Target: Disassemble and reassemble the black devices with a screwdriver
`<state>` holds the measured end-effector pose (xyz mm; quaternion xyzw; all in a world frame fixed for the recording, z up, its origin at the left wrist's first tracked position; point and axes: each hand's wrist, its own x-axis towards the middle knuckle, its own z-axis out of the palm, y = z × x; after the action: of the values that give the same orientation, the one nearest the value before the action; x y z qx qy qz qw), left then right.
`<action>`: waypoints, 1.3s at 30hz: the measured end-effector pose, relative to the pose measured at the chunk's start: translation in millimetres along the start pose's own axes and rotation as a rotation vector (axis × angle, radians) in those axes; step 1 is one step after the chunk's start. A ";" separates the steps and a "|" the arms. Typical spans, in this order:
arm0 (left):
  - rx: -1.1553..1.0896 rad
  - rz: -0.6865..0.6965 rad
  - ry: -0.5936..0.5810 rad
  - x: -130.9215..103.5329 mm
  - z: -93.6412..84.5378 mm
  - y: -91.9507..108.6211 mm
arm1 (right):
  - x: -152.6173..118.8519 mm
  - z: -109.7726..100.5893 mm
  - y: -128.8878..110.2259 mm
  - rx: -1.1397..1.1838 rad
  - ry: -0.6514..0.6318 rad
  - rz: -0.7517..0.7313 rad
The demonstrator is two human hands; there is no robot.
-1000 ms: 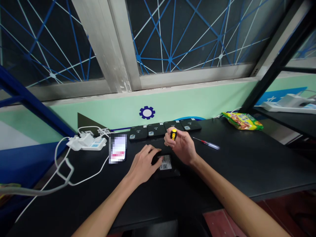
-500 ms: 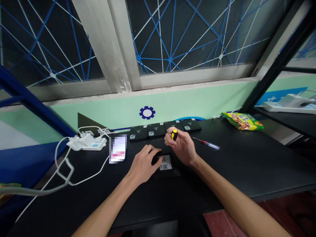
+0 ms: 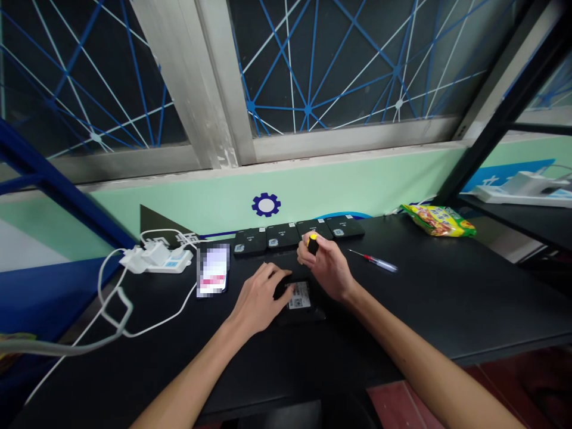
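Between the bench's [image 3: 447,292] far and near edges, the half-open left hand [image 3: 257,298] touched the labelled case's [image 3: 300,296] left side, the right hand [image 3: 333,268], curled round a yellow-and-black tool handle [image 3: 313,243], beyond its far-right corner.

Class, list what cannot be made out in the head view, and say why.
- Lower end of the yellow-and-black tool: hidden by the right hand.
- Left side of the labelled black device: hidden by the left hand.
- Small print on its label: too small.
- Phone screen: pixelated.
- Elbows: cut off by the bottom edge.
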<state>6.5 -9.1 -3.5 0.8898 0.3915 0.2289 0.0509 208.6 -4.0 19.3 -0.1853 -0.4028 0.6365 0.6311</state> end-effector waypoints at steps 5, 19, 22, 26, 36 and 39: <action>0.000 0.006 0.019 -0.4 1.1 -1.2 | 1.6 -2.1 4.3 -0.070 0.000 0.049; -0.081 0.028 0.075 1.3 0.0 0.6 | -0.7 1.7 -9.0 0.090 -0.005 0.022; -0.126 0.052 0.074 0.8 1.1 -0.2 | -1.8 2.8 -11.9 0.212 -0.012 0.047; -0.156 0.058 0.067 0.5 3.8 1.1 | -3.6 4.3 -12.0 0.287 -0.019 0.076; -0.233 0.133 0.154 2.5 7.7 -2.0 | -5.1 2.7 -12.3 0.507 -0.048 0.119; -0.218 0.111 0.180 2.9 5.9 -4.6 | -3.6 -0.5 -13.8 0.546 -0.036 0.102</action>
<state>7.8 -3.4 -8.9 0.8752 0.3173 0.3514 0.0994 218.5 -9.0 28.4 -0.0167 -0.2177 0.7556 0.6176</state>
